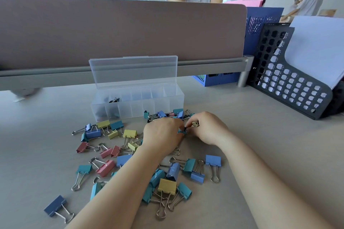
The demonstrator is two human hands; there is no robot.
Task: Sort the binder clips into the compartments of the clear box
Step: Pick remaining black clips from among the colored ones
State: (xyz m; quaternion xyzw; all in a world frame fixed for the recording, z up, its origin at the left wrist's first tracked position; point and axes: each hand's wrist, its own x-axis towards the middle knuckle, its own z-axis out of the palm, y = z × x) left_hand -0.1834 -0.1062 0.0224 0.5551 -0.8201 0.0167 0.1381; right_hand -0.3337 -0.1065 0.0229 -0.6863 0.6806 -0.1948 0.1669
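Head view: over the middle of the beige surface (260,145), the left hand (163,134) pinches a small teal binder clip (181,132) and the right hand (206,128) pinches a small yellow binder clip (195,124). Pastel metal binder clips (167,186) lie scattered around. The long clear plastic box (137,106) stands open toward the far edge.

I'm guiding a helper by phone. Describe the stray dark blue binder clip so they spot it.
From the clear box, come toward the camera past the clip pile to its left. The dark blue binder clip lies alone there, touching no other clip.
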